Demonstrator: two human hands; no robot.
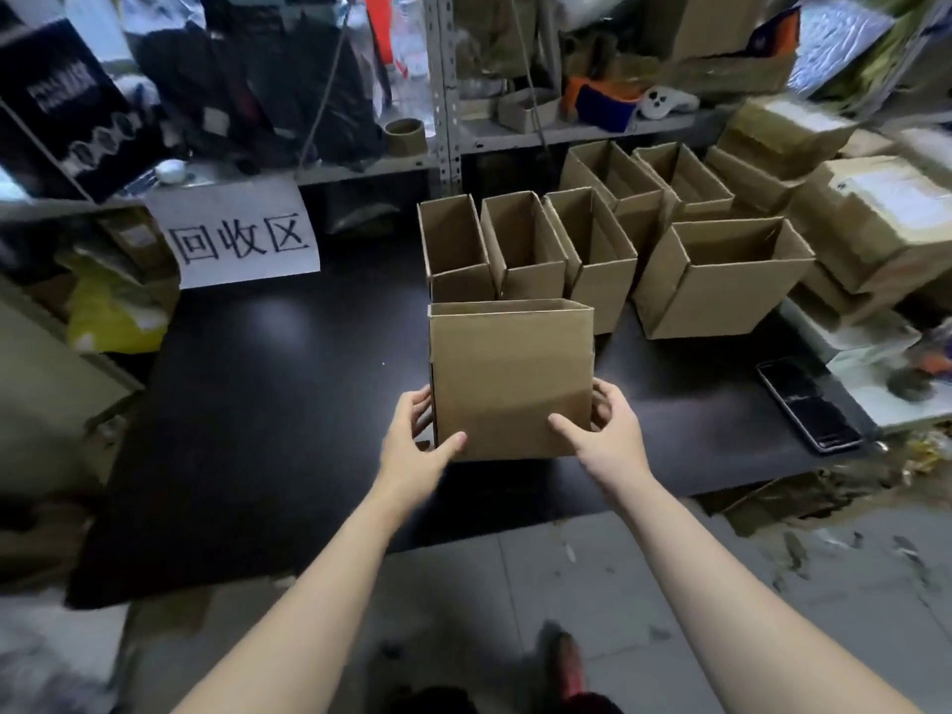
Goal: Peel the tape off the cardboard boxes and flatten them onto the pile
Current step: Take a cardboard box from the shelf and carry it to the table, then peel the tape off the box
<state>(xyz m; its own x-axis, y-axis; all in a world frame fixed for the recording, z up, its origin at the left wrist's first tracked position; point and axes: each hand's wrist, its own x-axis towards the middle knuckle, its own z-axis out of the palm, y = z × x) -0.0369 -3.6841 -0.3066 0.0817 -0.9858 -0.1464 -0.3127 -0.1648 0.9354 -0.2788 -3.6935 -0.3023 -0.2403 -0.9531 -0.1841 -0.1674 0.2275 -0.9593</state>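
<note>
A brown cardboard box (510,373) stands upright on the black table (268,404), its top open toward the far side. My left hand (420,440) grips its lower left corner, thumb on the front face and fingers round the side. My right hand (602,425) grips the lower right corner the same way. No tape is visible on the near face. Behind it stand several open empty boxes (530,249) in a row, and a bigger open box (721,275) sits to the right.
A paper sign with printed characters (239,234) hangs at the back left. More boxes are stacked at the right (876,219). A dark phone (806,404) lies on the table's right edge. Metal shelving (448,95) with clutter is behind. A yellow bag (113,306) sits at left.
</note>
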